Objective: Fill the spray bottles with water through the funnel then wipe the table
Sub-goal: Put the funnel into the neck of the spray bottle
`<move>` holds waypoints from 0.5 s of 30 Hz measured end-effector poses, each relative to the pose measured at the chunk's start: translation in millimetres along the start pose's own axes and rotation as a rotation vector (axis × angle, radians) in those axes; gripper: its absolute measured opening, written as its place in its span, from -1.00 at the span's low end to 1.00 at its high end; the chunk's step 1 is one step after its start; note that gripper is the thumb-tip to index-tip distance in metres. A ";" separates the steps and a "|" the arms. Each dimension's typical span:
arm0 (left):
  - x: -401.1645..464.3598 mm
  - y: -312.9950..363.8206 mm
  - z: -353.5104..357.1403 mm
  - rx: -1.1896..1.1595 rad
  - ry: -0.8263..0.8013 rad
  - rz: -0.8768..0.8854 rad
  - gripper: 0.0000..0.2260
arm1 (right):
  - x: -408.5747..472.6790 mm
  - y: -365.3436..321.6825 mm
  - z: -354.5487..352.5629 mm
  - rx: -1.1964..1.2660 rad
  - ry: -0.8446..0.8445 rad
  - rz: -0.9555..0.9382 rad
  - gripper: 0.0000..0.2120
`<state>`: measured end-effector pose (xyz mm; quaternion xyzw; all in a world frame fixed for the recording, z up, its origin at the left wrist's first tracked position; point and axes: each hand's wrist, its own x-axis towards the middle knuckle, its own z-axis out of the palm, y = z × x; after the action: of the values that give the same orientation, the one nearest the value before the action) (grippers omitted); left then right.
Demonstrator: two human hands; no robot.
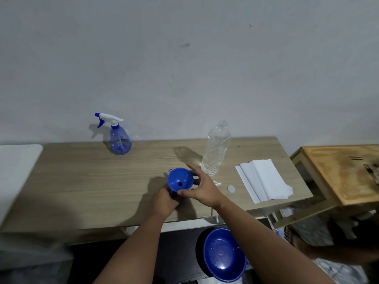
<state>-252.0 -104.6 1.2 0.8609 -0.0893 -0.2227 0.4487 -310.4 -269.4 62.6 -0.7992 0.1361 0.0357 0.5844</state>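
Observation:
A blue funnel (180, 179) sits on top of a blue spray bottle that is mostly hidden under my hands near the table's front middle. My right hand (202, 186) grips the funnel's rim from the right. My left hand (165, 201) wraps the bottle's body below it. A second blue spray bottle (119, 138) with its white and blue trigger head on stands at the back left. A clear plastic water bottle (216, 149), cap off, stands just behind my right hand. Its white cap (231, 188) lies on the wooden table (92, 185).
Folded white paper towels (264, 180) lie at the table's right end. A white spray head part (217, 183) peeks out beside my right wrist. A blue basin (223, 255) sits on the floor below. A wooden stool (340, 173) stands to the right, a white surface (18, 167) to the left.

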 end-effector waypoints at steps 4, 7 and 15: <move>-11.8 -3.3 -8.5 -0.050 0.036 -0.007 -0.24 | -8.8 2.7 -14.9 0.037 0.146 0.011 -0.43; -25.6 -5.0 -18.0 -0.049 0.065 0.011 0.10 | -15.4 10.7 -34.1 -0.014 0.332 0.050 -0.77; -45.1 19.9 -36.5 -0.003 0.117 0.094 0.23 | 2.8 -8.3 -91.7 -0.098 0.598 0.095 -0.32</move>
<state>-274.1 -73.5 49.2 0.8667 -0.1028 -0.1508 0.4642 -315.0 -354.2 98.5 -0.7944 0.3371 -0.1672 0.4768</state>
